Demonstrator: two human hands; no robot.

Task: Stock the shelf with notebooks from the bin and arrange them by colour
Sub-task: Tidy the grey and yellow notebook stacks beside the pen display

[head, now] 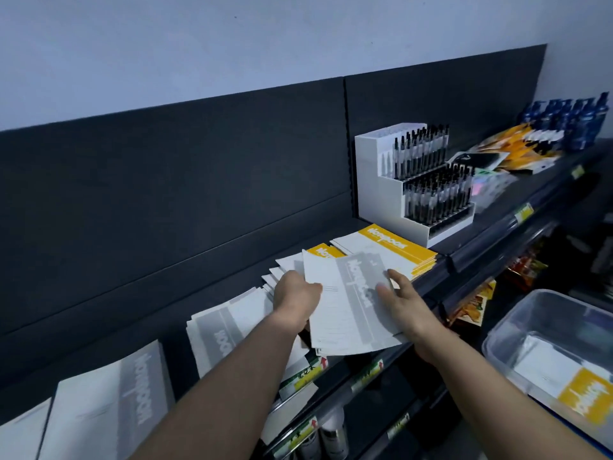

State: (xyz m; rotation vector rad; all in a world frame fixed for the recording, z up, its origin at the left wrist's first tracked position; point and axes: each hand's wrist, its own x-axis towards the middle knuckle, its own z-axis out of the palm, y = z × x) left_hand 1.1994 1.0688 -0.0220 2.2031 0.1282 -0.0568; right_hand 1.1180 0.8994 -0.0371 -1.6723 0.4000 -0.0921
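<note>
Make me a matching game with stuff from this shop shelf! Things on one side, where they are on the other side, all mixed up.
Things
1. grey notebook
2. black pens
3. blue bottles
4. clear bin

Places
A. at the far right end of the shelf
B. gripped by the left hand, with the right hand resting on it
C. low on the right, with a yellow notebook inside
D. standing upright in the white stand

Pairs: 1-B, 2-D, 3-A, 4-C
</note>
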